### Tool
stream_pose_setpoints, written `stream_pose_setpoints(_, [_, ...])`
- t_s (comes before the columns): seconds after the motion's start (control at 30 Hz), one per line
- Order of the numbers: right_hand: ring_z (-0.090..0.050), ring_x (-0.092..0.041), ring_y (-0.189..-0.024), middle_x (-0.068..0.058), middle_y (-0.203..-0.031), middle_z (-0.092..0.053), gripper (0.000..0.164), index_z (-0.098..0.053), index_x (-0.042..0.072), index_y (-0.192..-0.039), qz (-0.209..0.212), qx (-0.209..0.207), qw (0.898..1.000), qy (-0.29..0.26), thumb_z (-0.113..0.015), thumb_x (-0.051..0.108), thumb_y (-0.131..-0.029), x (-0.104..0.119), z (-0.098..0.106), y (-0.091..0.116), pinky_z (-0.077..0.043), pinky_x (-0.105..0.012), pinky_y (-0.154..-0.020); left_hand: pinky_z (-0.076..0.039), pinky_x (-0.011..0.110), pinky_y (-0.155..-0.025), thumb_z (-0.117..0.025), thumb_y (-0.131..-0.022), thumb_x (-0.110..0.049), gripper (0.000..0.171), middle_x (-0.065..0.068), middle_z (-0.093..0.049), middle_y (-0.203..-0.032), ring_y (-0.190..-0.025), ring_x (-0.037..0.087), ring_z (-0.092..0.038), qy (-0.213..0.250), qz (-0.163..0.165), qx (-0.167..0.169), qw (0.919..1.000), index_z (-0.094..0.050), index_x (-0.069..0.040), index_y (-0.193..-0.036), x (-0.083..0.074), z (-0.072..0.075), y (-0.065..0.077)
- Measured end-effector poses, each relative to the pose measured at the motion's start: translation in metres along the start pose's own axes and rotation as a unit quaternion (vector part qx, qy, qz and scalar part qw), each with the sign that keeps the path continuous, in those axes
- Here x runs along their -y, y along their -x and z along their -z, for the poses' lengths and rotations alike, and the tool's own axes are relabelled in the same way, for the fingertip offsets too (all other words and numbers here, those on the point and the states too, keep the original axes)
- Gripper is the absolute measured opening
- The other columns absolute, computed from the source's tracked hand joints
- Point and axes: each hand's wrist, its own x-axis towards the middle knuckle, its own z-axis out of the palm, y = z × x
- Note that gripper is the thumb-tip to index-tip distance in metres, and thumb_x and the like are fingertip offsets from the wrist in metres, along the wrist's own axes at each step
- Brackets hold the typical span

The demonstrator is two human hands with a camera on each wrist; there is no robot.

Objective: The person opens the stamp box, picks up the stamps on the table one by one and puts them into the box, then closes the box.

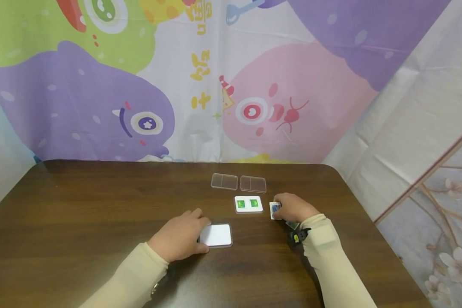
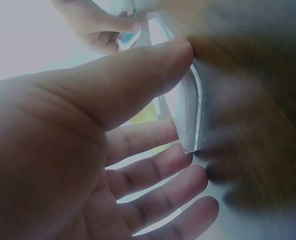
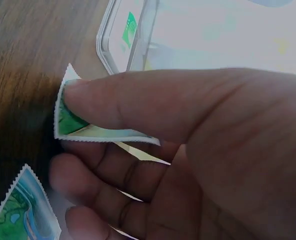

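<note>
My left hand (image 1: 182, 234) grips the left end of a flat clear plastic case (image 1: 217, 236) with a white insert, which lies on the table. In the left wrist view the thumb sits on one side of that case (image 2: 183, 107) and the fingertips on the other. To the right, my right hand (image 1: 295, 208) pinches a postage stamp (image 3: 70, 117) with a perforated white edge and a green picture, thumb on its face. A second stamp (image 3: 20, 215), green and blue, lies on the table below the right hand's fingers, partly under the wrist in the head view.
Between the hands and farther back lies a clear case (image 1: 248, 204) with two green stamps on white. Behind it are two transparent lids or case halves (image 1: 224, 182), side by side. A cartoon-printed cloth (image 1: 200, 141) hangs at the brown table's (image 1: 100, 205) far edge.
</note>
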Motion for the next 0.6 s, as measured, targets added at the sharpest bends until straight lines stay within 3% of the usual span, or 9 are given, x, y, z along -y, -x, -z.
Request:
stream_pose_setpoints(0.27, [-0.058, -0.019, -0.073, -0.006, -0.092, -0.066, 0.021, -0.071, 0.003, -0.112, 0.008, -0.018, 1.0, 0.012, -0.06, 0.018, -0.102, -0.0027, 0.005, 0.0025, -0.05, -0.035, -0.067, -0.053, 0.04, -0.072, -0.09, -0.08, -0.035, 0.051, 0.005, -0.057, -0.098, -0.085, 0.021, -0.055, 0.002, -0.003, -0.001, 1.0, -0.07, -0.003, -0.115, 0.0001, -0.0002, -0.0011])
stream_pose_setpoints(0.6, [-0.059, -0.021, -0.079, -0.008, -0.095, -0.066, 0.017, -0.07, 0.004, -0.111, 0.016, -0.014, 1.0, 0.009, -0.066, 0.01, -0.096, -0.0025, 0.0056, 0.0004, -0.051, -0.035, -0.068, -0.054, 0.042, -0.074, -0.09, -0.079, -0.035, 0.052, 0.007, -0.058, -0.1, -0.086, 0.022, -0.056, 0.001, -0.005, -0.002, 1.0, -0.07, -0.004, -0.115, 0.0011, -0.0008, -0.0006])
